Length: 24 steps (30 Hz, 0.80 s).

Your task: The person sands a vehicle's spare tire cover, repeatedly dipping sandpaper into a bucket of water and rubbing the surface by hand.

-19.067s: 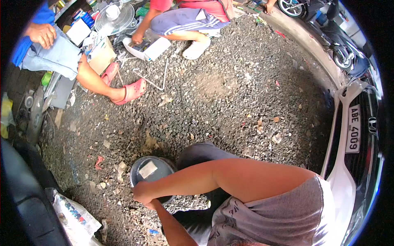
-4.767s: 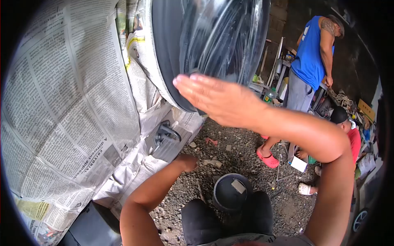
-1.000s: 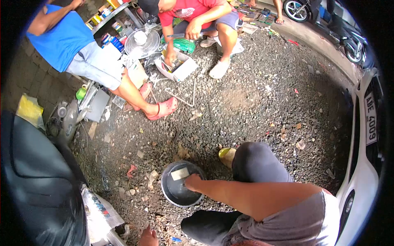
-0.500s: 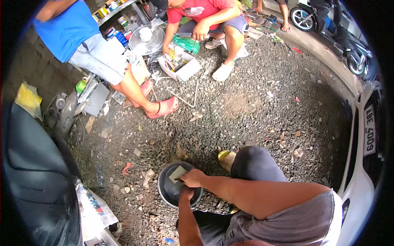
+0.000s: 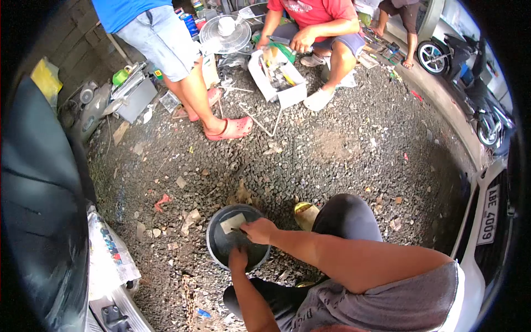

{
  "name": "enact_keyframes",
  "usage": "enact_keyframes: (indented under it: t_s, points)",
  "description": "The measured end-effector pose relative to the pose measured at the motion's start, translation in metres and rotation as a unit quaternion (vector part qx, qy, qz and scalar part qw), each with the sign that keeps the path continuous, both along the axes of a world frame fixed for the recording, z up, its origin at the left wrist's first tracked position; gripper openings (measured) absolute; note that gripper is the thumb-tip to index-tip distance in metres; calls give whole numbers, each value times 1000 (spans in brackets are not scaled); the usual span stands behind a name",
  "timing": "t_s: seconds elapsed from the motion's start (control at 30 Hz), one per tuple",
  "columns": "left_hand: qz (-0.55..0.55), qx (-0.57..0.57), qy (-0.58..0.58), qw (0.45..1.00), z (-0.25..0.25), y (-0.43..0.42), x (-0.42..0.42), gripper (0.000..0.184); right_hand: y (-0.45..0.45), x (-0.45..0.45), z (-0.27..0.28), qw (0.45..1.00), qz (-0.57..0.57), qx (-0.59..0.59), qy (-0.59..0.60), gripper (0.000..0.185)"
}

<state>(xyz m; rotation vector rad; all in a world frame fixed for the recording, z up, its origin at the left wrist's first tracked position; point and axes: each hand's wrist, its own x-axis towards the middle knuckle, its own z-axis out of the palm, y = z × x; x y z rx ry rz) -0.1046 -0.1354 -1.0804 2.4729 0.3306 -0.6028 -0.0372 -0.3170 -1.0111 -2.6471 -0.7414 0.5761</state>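
A round dark basin (image 5: 212, 243) with a grey rim sits on the gravel in front of me. Over its far side, my right hand (image 5: 259, 230) is closed around something dark and narrow. A flat, pale, square piece (image 5: 233, 223) shows just beyond those fingertips; whether it is joined to the dark part I cannot tell. My left hand (image 5: 238, 258) reaches down inside the basin's near side. Its fingers point downward and are blurred against the dark interior, so what they touch or hold is hidden.
Across the gravel (image 5: 332, 177), one person stands in pink clogs (image 5: 235, 128); another crouches by a white box (image 5: 293, 95) of tools. A fan (image 5: 225, 34) stands behind. A black seat-like shape (image 5: 44, 210) is at left, a white vehicle (image 5: 470, 265) at right, motorcycles (image 5: 464, 72) far right.
My view has tilted, so the background sits differently. The person in blue now stands more upright. My left hand has shifted slightly left relative to the right hand, inside the basin.
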Motion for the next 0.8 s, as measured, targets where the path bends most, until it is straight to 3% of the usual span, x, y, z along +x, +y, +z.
enact_keyframes:
  t_s: [0.07, 0.17, 0.3, 0.37, 0.57, 0.7, 0.8]
  points:
    - [2, -22, -56, 998, -36, 6, -4, 44, -1, -2, 9, 1000, -4, -4, -5, 55]
    - [-165, 42, 24, 985, -43, -1, 10, 46, 1, -5, -7, 998, 9, -1, -65, 63]
    - [-124, -19, 92, 988, -60, -5, 14, 45, -1, -4, -2, 998, 25, -20, -55, 66]
    - [-131, 1, 145, 981, -41, -13, 21, 44, 1, -5, -4, 999, 8, -14, -33, 65]
    - [-73, -54, 119, 989, 4, -20, 13, 41, -1, -5, 0, 1000, -5, 11, -2, 65]
    - [-273, 23, 52, 960, -79, 9, 9, 35, -3, -4, 11, 1000, -6, 3, 12, 65]
    - [-296, 31, 7, 955, -163, 27, 0, 34, -3, -3, 4, 1000, -2, 4, -8, 65]
